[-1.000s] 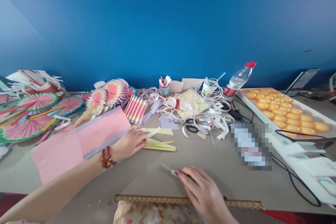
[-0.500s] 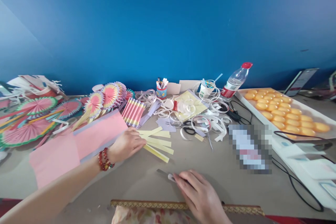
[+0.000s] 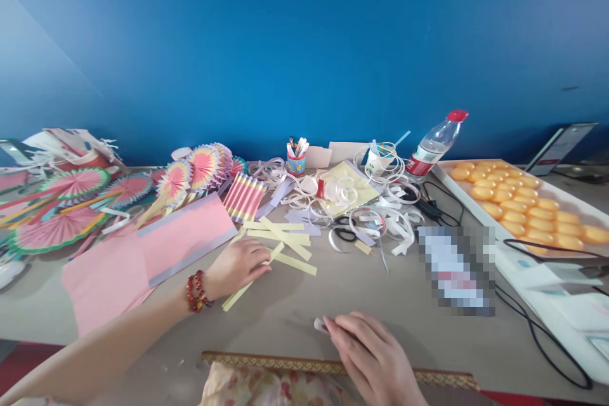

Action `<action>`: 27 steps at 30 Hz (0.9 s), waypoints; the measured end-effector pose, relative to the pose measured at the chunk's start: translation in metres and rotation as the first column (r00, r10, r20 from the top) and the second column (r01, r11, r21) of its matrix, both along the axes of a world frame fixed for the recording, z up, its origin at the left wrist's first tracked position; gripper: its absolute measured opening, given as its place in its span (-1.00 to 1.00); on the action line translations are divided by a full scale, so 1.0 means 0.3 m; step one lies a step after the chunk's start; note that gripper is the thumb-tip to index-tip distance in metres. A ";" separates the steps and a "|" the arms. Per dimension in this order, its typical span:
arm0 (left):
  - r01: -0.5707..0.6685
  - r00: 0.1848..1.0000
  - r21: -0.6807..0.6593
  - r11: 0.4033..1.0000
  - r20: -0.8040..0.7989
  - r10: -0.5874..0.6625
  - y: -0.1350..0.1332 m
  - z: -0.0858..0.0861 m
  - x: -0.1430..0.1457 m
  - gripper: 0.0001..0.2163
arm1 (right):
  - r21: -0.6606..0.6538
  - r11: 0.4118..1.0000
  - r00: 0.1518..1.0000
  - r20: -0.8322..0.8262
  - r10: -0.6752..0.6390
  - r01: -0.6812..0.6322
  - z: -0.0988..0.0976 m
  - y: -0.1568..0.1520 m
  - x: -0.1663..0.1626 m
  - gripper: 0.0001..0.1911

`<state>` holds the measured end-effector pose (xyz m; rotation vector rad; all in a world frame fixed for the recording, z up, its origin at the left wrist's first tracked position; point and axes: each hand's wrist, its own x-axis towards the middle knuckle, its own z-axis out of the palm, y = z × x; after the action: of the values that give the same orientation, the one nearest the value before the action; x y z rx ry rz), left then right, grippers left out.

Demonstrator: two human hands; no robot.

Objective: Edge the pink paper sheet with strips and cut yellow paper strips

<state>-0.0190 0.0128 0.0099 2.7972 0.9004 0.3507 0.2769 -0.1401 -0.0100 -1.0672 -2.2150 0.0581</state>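
Note:
My left hand (image 3: 239,266), with a red bead bracelet at the wrist, lies over the pale yellow paper strips (image 3: 297,264). Its fingers are curled closed on one strip that slants out on both sides of the hand. Several other strips fan out crosswise just beyond the fingertips. Near the table's front edge, my right hand (image 3: 368,352) is closed around a craft knife (image 3: 320,325). Its pale front end shows past the fingers, the thin blade is blurred, and the palm hides most of the handle. Pink paper sheets (image 3: 109,279) with a lilac border lie left of my left hand.
Folded paper fans (image 3: 61,228) crowd the left side. A pleated striped paper (image 3: 244,198), a pen cup (image 3: 295,165), tangled white ribbon (image 3: 366,219) and black-handled scissors (image 3: 345,233) lie behind. Rightward are a bottle (image 3: 432,147), a tray of orange domes (image 3: 440,171) and black cables (image 3: 533,336).
The yellow strips have spread apart, and one now slants toward the front under my left hand. My right hand has shifted slightly right with the knife. The view has turned a little left.

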 end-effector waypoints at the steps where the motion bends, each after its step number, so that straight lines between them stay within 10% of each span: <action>1: -0.024 1.000 -0.013 1.000 -0.001 0.024 -0.013 0.003 0.003 -0.81 | 0.000 1.000 1.000 -0.004 -0.017 0.017 -0.006 0.000 0.007 -0.61; 8: 0.086 0.996 -0.126 0.988 0.012 -0.086 -0.104 0.045 0.048 -0.85 | -0.035 0.989 0.989 -0.033 -0.146 0.145 -0.024 0.030 0.057 -0.61; 27: 0.052 0.994 0.027 0.998 0.095 -0.054 -0.128 -0.067 0.071 -0.77 | -0.136 0.976 0.983 0.097 -0.157 0.169 -0.015 0.078 0.026 -0.68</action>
<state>0.0022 -0.0255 -0.0102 2.7930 0.8045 0.4862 0.2845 -0.1168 -0.0145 -1.3504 -2.2177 0.1026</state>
